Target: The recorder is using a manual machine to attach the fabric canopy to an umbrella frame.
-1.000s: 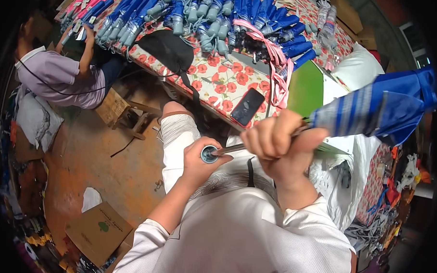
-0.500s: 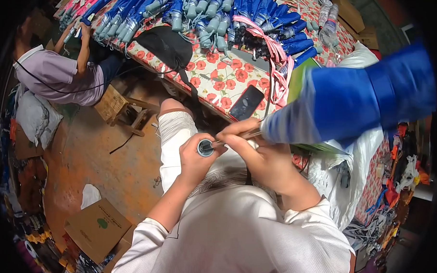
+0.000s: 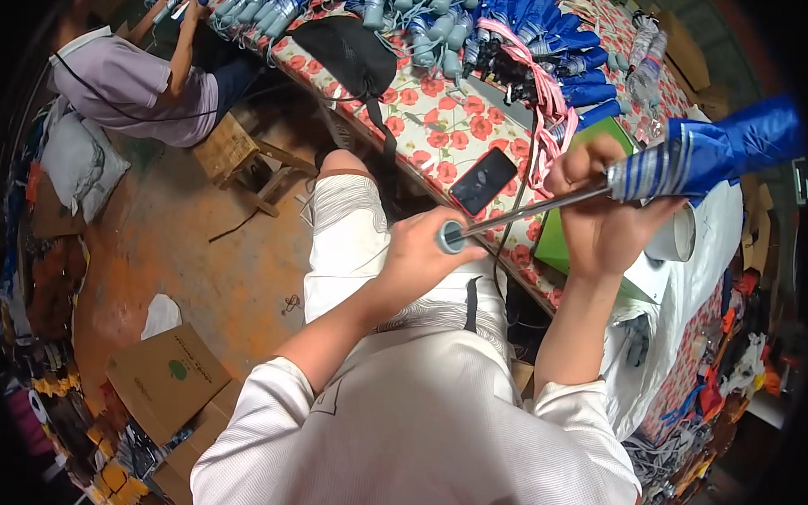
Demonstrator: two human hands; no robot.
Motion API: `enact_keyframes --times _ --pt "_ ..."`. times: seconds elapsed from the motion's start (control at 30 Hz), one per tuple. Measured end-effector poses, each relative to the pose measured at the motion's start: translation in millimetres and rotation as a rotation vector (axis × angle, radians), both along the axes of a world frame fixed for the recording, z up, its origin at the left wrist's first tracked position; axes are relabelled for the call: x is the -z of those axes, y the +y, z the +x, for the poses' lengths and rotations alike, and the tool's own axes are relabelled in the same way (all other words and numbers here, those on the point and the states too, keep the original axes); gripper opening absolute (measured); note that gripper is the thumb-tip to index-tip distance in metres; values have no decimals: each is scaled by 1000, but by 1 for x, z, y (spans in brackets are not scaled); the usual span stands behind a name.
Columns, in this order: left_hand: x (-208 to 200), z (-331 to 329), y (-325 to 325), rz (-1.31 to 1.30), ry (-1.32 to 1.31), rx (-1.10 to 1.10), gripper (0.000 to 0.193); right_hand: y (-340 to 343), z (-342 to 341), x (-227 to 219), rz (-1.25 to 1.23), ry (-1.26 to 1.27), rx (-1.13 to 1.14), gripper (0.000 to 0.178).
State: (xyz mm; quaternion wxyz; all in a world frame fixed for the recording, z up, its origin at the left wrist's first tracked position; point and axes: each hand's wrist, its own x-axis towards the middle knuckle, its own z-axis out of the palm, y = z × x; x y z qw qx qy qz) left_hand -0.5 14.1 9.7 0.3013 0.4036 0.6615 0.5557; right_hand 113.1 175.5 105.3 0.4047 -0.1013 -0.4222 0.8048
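Note:
My left hand (image 3: 417, 257) is closed around a grey-blue umbrella handle (image 3: 451, 237), its round cup-like end facing up. A thin metal shaft (image 3: 535, 208) runs from that handle up to the right. On the shaft's far part sits the folded blue umbrella (image 3: 692, 160) with silver striped edges, pointing to the upper right. My right hand (image 3: 605, 219) grips it at the lower end of the canopy, where shaft and cloth meet, with fingers curled. Part of the grip is hidden by my own fingers.
A flowered table (image 3: 439, 138) carries several folded blue umbrellas (image 3: 536, 34), a black cloth bag (image 3: 349, 55), a phone (image 3: 484, 181) and pink straps (image 3: 552, 97). A green box (image 3: 560, 245) stands at right. Another person (image 3: 143, 88) works at left by a wooden stool (image 3: 225, 150). Cardboard boxes (image 3: 168, 382) lie lower left.
My hands have moved apart, the right one up and to the right, so a longer stretch of shaft shows between them. The blue canopy is less blurred. The whole view has shifted slightly.

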Motion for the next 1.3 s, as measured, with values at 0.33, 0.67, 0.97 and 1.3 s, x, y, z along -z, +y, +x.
enact_keyframes --times 0.33,0.67,0.97,1.3 --pt "-18 47 3 193 205 279 67 -1 54 -62 141 176 -135 71" --pt "4 56 8 253 164 330 84 74 175 -186 621 -141 538 74" --pt "1 49 9 176 65 365 68 109 153 -147 520 -246 700 74" --pt "-27 31 9 145 -1060 372 56 -5 91 -101 10 440 -133 53"
